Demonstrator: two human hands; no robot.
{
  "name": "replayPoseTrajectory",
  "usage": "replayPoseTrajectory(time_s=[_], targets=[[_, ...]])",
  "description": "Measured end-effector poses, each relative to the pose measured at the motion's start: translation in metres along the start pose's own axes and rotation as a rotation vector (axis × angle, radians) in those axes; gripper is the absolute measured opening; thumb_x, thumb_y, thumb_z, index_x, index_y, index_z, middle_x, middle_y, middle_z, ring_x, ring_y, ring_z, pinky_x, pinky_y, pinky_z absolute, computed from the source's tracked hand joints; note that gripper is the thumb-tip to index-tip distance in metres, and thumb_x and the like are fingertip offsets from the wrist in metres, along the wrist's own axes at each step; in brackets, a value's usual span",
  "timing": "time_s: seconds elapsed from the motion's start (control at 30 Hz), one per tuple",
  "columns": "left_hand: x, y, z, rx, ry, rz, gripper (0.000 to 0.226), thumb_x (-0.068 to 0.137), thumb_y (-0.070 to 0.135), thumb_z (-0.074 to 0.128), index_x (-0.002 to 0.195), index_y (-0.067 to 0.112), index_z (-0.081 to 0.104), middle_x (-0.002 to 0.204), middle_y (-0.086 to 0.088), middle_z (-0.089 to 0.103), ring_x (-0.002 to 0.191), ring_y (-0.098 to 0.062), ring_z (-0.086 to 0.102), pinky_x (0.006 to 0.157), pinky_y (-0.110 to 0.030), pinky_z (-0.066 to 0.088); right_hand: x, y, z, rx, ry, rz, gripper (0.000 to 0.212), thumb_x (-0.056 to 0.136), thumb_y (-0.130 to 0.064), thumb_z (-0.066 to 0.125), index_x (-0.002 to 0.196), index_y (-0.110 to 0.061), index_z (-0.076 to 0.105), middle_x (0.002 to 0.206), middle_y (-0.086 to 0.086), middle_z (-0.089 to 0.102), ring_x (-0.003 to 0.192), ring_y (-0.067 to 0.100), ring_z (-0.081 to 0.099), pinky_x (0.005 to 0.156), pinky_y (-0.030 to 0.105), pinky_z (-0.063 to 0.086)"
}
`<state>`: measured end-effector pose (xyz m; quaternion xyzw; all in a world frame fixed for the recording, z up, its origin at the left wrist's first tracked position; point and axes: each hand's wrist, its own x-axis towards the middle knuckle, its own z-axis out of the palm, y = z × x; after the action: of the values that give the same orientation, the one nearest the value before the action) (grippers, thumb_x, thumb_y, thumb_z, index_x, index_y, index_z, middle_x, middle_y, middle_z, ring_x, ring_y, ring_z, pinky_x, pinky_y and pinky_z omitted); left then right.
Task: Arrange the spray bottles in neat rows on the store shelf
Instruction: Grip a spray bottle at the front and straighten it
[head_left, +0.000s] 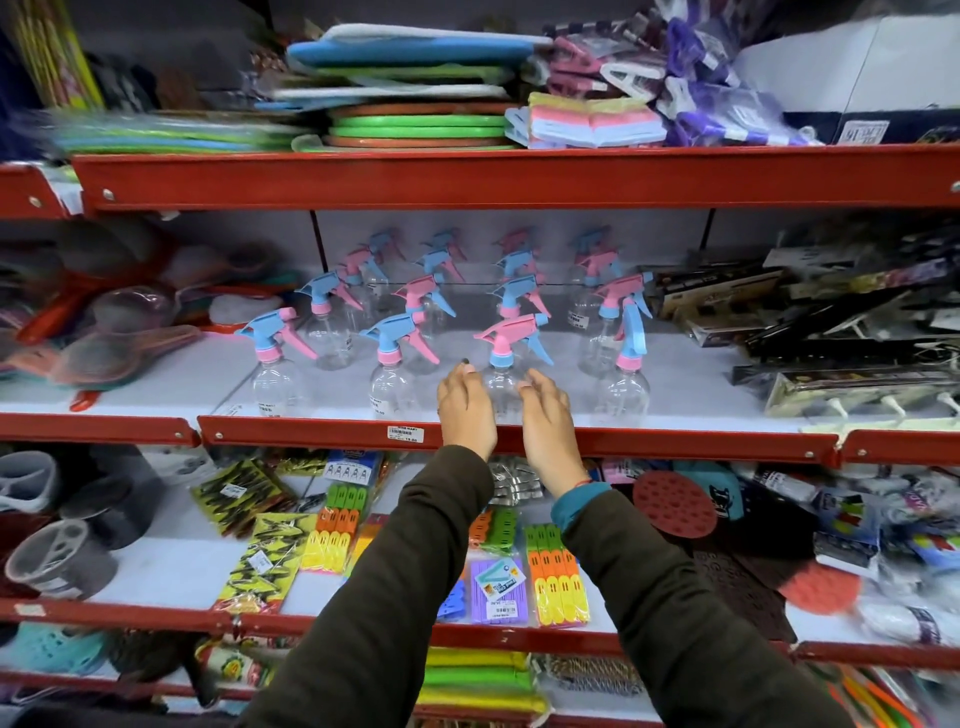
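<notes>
Red-edged shelf (519, 435) holds clear, rounded plastic spray bottles (395, 364).

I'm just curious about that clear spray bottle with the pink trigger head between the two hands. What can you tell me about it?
The clear plastic spray bottle with a pink trigger head stands upright in the front row of the white shelf with a red edge. It has a blue collar and lever, its nozzle points left, and it looks empty. The left hand and right hand flank its body with fingers open; whether they touch it is unclear.
</notes>
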<state>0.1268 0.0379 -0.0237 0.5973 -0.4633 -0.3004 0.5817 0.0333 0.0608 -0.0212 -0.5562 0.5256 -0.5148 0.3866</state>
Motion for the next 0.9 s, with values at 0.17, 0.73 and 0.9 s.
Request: replayPoseTrajectory(time_s=[0.17, 0.73, 0.9], targets=[[-0.022, -0.002, 0.009, -0.113, 0.183, 0.199, 0.036, 0.102, 0.026, 0.032, 0.124, 0.015, 0.058, 0.126, -0.006, 0.054, 0.123, -0.021, 0.049, 0.108, -0.031, 0.034, -0.016, 0.008, -0.016, 0.053, 0.164, -0.095, 0.035, 0.101, -0.024, 0.042, 0.134, -0.017, 0.05, 0.134, 0.006, 0.042, 0.113, 0.008, 0.048, 0.092, 0.008, 0.031], [-0.059, 0.035, 0.107, -0.015, -0.423, -0.035, 0.05, 0.104, 0.029, 0.026, 0.149, 0.008, 0.032, 0.16, -0.009, 0.027, 0.149, -0.018, 0.022, 0.123, -0.028, 0.012, 0.038, 0.026, -0.125, 0.004, 0.191, 0.081, 0.047, 0.103, -0.033, 0.032, 0.142, -0.01, 0.047, 0.151, 0.008, 0.046, 0.141, 0.022, 0.04, 0.122, 0.036, 0.024], [-0.049, 0.043, 0.119, -0.066, -0.426, -0.121, 0.048, 0.103, 0.027, 0.025, 0.144, 0.006, 0.039, 0.154, -0.013, 0.035, 0.145, -0.024, 0.03, 0.122, -0.035, 0.02, 0.039, 0.034, -0.128, 0.004, 0.161, 0.077, 0.036, 0.097, -0.037, 0.036, 0.101, -0.019, 0.067, 0.107, 0.007, 0.069, 0.096, 0.021, 0.06, 0.102, 0.048, 0.046]])
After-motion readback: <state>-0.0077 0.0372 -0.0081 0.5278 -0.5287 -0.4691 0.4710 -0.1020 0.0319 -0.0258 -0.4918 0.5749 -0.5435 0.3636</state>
